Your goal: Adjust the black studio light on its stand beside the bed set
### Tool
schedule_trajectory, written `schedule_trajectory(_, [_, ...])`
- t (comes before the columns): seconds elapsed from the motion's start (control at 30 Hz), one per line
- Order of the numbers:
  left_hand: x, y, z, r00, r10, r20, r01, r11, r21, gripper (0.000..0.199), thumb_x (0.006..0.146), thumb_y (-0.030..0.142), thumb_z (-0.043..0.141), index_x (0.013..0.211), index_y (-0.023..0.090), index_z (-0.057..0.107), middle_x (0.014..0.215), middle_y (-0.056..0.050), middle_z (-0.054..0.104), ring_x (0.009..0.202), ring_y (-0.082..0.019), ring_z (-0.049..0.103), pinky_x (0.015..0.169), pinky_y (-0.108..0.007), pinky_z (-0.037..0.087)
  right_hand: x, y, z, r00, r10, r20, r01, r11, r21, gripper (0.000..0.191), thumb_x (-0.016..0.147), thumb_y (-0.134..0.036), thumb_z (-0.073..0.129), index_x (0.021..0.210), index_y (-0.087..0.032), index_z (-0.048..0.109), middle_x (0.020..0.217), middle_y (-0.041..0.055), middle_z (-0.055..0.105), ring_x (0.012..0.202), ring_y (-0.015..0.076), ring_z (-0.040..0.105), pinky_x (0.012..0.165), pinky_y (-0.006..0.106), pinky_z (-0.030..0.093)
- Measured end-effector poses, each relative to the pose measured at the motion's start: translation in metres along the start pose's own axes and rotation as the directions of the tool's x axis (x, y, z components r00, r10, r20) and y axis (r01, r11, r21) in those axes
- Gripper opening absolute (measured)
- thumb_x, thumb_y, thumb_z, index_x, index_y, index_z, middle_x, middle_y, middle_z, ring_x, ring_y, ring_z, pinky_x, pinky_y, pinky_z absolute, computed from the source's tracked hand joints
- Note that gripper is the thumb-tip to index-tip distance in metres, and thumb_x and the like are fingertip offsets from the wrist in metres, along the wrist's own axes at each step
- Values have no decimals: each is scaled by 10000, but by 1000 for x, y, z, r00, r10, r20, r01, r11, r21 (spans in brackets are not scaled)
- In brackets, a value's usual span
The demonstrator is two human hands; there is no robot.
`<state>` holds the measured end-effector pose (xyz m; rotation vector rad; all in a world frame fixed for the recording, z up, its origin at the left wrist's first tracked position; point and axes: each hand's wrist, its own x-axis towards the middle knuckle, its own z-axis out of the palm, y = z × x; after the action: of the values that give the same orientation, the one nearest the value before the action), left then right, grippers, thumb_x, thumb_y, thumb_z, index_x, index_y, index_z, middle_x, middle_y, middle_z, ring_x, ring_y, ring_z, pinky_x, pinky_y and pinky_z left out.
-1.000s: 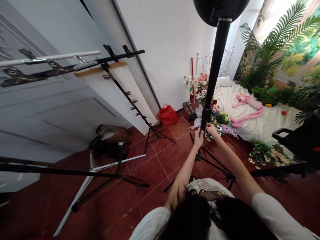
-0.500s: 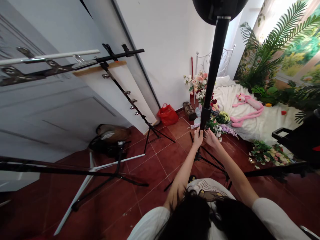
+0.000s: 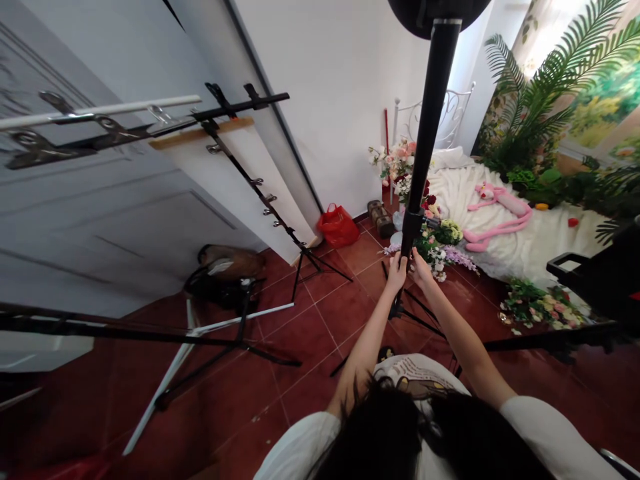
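Note:
A black light stand [image 3: 426, 133] rises in front of me, with a dark round lamp head [image 3: 440, 13] at its top, cut off by the frame edge. Below the pole's collar and its side knob, my left hand [image 3: 397, 273] is wrapped round the pole. My right hand [image 3: 423, 270] is closed against the pole's right side at about the same height; its fingertips are partly hidden. The stand's black legs [image 3: 423, 319] spread over the tiles beneath my hands.
On the left stand a backdrop frame [image 3: 250, 187] with clips, and a white stand [image 3: 165, 393]. A red bag [image 3: 339, 225] rests by the wall. To the right are flowers [image 3: 545, 307], a bed [image 3: 545, 247] with a pink plush toy [image 3: 503, 210], and black equipment [image 3: 600, 267].
My right hand has moved in to the pole, its fingers closing from a looser, raised pose. My left hand stays on the pole. The view has shifted slightly.

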<state>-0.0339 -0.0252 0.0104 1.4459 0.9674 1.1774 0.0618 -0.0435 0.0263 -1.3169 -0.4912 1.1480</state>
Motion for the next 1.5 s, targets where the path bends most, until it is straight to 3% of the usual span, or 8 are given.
schedule_trajectory(0.3, [2,-7,-1,997,75,6,-75,997,6,616,951,753,409,1029,220,708,960,-83,687,978,-230,631,1009,-398,501,14,-9,12,908,-255,-332,149,938,-313,654,713,-664,781,547,-276,282,471,-83,298,488,95,306,455,244,286])
schedule_trajectory(0.53, [-2,-9,4,995,95,-26,-95,995,3,663,947,779,370,1093,211,678,1066,-104,691,1057,-228,633,1039,-399,486,3,-6,4,954,-195,-228,152,970,-190,579,735,-633,786,560,-251,387,502,-50,457,507,108,474,502,228,437])
schedule_trajectory(0.8, [-54,-45,20,956,-1,-293,15,999,47,575,1017,619,400,1361,181,542,1390,-177,560,1336,-230,559,1135,-380,457,-40,-4,-63,985,-17,-169,30,997,76,301,789,-409,822,692,-209,620,700,27,743,686,164,734,760,287,633])
schedule_trajectory(0.97, [-92,-86,46,884,-294,-363,332,942,46,483,965,342,567,1390,128,485,1324,-227,547,1053,-225,676,1009,-405,540,-75,1,-123,923,57,-381,36,972,232,258,779,-313,835,673,-201,628,642,4,740,607,138,721,667,238,620])
schedule_trajectory(1.07, [-102,-91,78,911,-376,-170,390,919,55,356,931,258,593,1264,144,547,1218,-173,607,942,-186,686,967,-383,552,-98,1,-161,846,85,-527,100,944,313,257,782,-279,827,663,-202,613,608,-8,726,558,124,701,618,226,613])
schedule_trajectory(1.17, [-105,-77,127,902,-386,191,391,920,14,232,946,307,585,1136,173,580,1054,-97,665,819,-159,687,893,-365,565,-125,-2,-199,764,87,-640,180,923,341,270,779,-287,830,666,-203,600,589,-24,710,526,113,685,592,216,608])
schedule_trajectory(1.37, [-123,0,235,744,-21,668,199,961,-192,327,964,485,572,1086,187,629,1084,-104,707,1012,-200,679,1004,-390,511,-185,-6,-253,609,91,-788,311,886,343,295,794,-303,821,643,-208,586,575,-23,694,523,104,675,605,206,606])
schedule_trajectory(1.5, [-153,50,288,563,149,813,224,919,-324,431,961,592,553,1128,207,653,1182,-103,693,1121,-211,642,1035,-367,482,-217,-6,-265,597,90,-797,340,871,354,270,789,-264,822,639,-205,606,608,2,710,540,111,672,616,218,600])
